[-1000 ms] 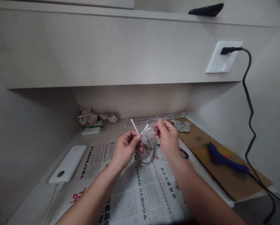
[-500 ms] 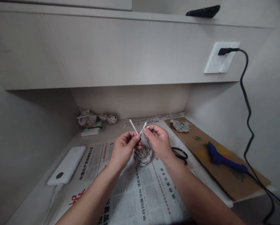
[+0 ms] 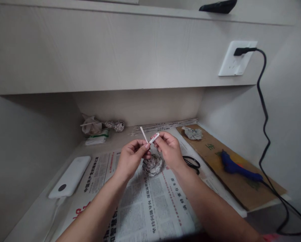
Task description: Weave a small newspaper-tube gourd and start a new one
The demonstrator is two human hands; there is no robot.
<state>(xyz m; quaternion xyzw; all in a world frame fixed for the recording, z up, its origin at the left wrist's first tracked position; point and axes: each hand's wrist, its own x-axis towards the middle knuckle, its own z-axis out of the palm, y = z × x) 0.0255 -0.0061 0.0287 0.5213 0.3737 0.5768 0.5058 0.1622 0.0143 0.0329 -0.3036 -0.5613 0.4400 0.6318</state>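
Observation:
Thin white rolled paper sticks (image 3: pixel 143 133) are pinched between both hands above the newspaper. My left hand (image 3: pixel 134 155) is closed on them where they cross, one sticking up to the left. My right hand (image 3: pixel 168 149) pinches the other ends, which lie side by side, pointing up and right. Just below the fingers sits a round woven paper piece (image 3: pixel 152 166), grey with dark print, its top partly hidden by the hands. Black-handled scissors (image 3: pixel 192 163) lie beside my right wrist, the blades out of sight.
Newspaper (image 3: pixel 137 208) covers the desk. At right, cardboard (image 3: pixel 215 158) carries a blue glue gun (image 3: pixel 238 168) and crumpled paper (image 3: pixel 192 133). A white power bank (image 3: pixel 71 176) lies at left. Long paper sticks (image 3: pixel 165 126) line the back. A black cord (image 3: pixel 263 111) hangs from the socket (image 3: pixel 238 58).
The right fingers have brought two stick ends together, which stood apart before. The left hand keeps its pinch. The whole view has shifted slightly.

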